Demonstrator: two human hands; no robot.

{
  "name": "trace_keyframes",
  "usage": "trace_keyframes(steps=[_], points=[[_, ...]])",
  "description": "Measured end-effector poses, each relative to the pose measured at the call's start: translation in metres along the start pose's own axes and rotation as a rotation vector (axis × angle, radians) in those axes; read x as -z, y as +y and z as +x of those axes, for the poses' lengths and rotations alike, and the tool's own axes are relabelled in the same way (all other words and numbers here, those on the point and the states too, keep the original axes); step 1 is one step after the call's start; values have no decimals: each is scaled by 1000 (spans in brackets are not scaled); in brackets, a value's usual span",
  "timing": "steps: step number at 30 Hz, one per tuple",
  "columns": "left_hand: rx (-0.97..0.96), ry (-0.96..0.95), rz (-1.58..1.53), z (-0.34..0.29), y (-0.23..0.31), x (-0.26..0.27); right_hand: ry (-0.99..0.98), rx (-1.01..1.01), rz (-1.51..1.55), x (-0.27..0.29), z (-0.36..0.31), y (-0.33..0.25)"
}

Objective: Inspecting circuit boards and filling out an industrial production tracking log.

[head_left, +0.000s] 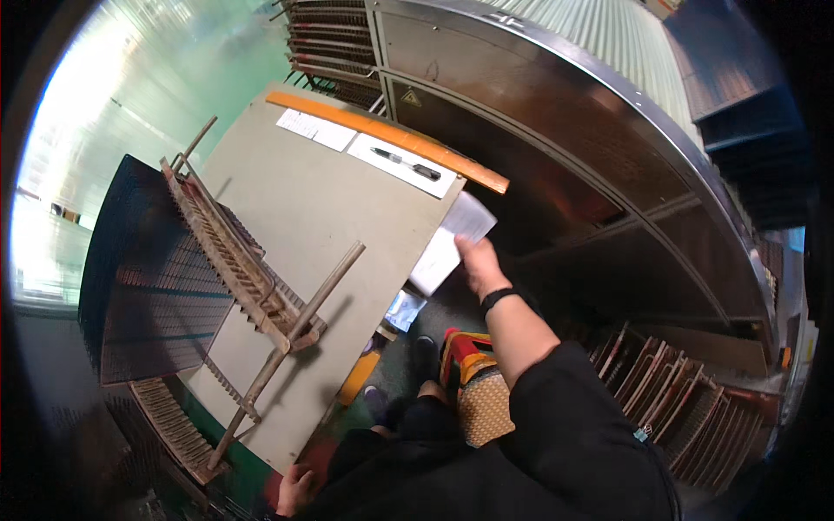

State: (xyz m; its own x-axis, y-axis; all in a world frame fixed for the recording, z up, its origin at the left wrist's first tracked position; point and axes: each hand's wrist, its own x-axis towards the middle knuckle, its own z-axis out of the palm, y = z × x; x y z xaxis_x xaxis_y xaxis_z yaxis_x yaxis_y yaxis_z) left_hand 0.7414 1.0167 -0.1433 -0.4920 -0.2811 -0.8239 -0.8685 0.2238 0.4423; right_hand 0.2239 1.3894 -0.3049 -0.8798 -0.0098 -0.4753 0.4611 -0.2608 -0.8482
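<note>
My right hand (482,267), with a black band on its wrist, grips a stack of white paper sheets (439,260) just off the right edge of the grey tabletop (347,208). Its thumb lies over the paper; the other fingers are mostly hidden. My left hand (296,491) hangs low by the table's near corner, its fingers curled in, and I see nothing in it. A black pen (407,164) rests on a white sheet (365,152) along the far edge of the table. Beside that sheet lies a paper slip with writing (314,129).
On the table's left stands a slotted metal rack (234,260) with protruding rods, next to dark mesh panels (165,295). An orange strip (391,139) borders the far edge. A metal cabinet (539,113) rises beyond. More racks (669,391) stand at right, near a patterned stool (485,408).
</note>
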Motion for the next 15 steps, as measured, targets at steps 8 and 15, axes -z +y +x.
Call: trace_keyframes(steps=[8, 15], points=[[144, 37, -442, -26, -17, -19, 119, 152, -206, 56, 86, -18], [93, 171, -327, -40, 36, -28, -37, -85, -188, 43, 54, -3]])
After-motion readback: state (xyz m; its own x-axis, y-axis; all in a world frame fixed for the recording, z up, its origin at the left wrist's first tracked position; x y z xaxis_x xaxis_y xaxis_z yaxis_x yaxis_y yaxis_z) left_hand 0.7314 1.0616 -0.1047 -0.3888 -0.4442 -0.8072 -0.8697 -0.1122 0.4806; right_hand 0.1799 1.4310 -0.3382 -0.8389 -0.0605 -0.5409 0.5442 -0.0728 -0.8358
